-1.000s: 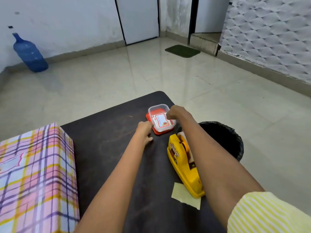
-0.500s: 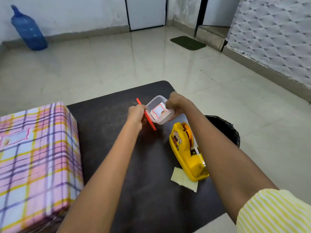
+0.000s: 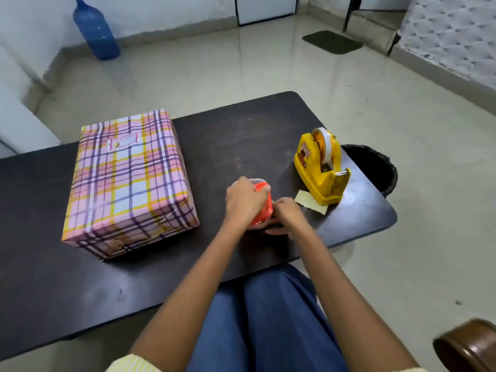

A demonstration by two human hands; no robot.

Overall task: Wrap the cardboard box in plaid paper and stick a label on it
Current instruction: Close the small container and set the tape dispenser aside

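Grips clamped: left hand (image 3: 245,201) on orange plastic lid (image 3: 264,206), right hand (image 3: 288,216) on small clear tub (image 3: 256,180); plaid-wrapped cardboard box (image 3: 128,181) lies left of tub, nearer left hand.

The box (image 3: 128,183) lies flat on the dark table (image 3: 241,135) to my left, fully wrapped in pink, yellow and purple plaid paper (image 3: 150,213), with a small white label (image 3: 123,142) stuck on its top near the far edge.
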